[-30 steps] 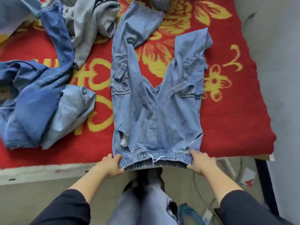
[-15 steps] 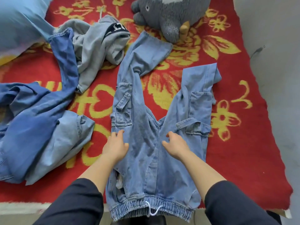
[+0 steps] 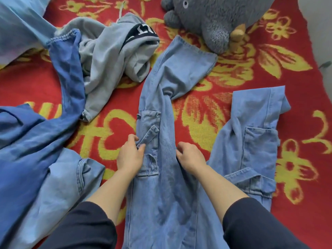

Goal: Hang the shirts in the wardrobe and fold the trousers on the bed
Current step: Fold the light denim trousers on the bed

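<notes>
A big bed point(image 3: 303, 221) is filling the view, and a red blanket point(image 3: 296, 72) with yellow flowers is covering it. The light blue trousers point(image 3: 161, 191) are lying flat on the blanket in the middle, with the two legs spreading apart like a letter V. The leg on the left is reaching up toward the toy, and its end is folding over to the right. The leg on the right is lying off to the side, and its end is folding over too. The top of the trousers is running off the bottom of the picture. A heap of darker blue jeans point(image 3: 32, 150) is lying crumpled on the left, close to the trousers but not touching them. A grey soft toy point(image 3: 215, 20) is sitting at the top, just beside the end of the left leg. A grey hoodie point(image 3: 111, 58) is lying bunched up between the dark jeans and the trousers. Something pale blue point(image 3: 18, 24) is lying in the top left corner. Two arms in dark sleeves point(image 3: 84, 227) are reaching in from the bottom. The hands are apart, one on each side of the left leg. The left hand point(image 3: 130, 155) is pinching the outer edge by the pocket flap point(image 3: 149, 135). The right hand point(image 3: 191, 157) is curling its fingers onto the inner edge.
</notes>
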### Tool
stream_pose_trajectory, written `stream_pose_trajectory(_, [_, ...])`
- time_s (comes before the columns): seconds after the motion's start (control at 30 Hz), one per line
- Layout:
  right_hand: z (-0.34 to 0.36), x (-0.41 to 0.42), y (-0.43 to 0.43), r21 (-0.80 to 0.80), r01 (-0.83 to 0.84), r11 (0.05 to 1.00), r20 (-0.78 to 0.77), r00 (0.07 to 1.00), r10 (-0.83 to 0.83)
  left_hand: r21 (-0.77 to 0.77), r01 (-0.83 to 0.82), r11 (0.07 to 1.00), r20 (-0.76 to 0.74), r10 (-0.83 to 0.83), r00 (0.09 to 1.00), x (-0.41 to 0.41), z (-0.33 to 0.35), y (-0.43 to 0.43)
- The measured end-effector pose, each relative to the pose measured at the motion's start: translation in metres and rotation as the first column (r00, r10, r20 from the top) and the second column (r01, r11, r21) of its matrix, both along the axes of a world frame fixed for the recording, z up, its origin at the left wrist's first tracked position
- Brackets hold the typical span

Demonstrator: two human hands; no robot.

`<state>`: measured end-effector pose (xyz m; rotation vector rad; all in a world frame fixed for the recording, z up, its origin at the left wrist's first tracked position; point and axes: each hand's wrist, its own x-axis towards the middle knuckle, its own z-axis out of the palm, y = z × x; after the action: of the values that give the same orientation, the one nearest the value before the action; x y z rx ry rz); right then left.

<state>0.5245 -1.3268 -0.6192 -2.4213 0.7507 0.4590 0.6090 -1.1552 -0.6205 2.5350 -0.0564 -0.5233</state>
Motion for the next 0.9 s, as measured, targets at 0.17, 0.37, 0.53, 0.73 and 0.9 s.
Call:
stream_pose_trajectory(0.17, [0.000,-0.025,-0.023,-0.060,0.441,0.895,0.171,0.888,-0.427,-0.311,-0.289,0.905,-0.099,0.272,0.957,0.006,-0.002,0.012])
stream_pose_trajectory(0.37, [0.003,0.012,-0.045,0.014,0.295,0.955,-0.065,0.954,-0.293,-0.135,-0.191,0.972,-0.288,0.145,0.946,0.048,-0.001,-0.008])
stream_pose_trajectory(0.53, [0.007,0.082,-0.067,0.277,0.425,0.862,0.014,0.895,-0.446,-0.362,-0.290,0.886,-0.304,0.182,0.935,0.103,0.006,-0.055])
stream_pose_trajectory(0.73, [-0.004,0.153,-0.085,0.615,0.575,0.540,0.053,0.653,-0.756,-0.390,-0.281,0.877,-0.225,0.205,0.953,0.147,-0.015,-0.076])
stream_pose_trajectory(0.9, [-0.002,0.191,-0.109,0.772,0.571,0.280,-0.017,0.460,-0.888,-0.406,-0.263,0.875,-0.328,0.129,0.936,0.157,-0.021,-0.092])
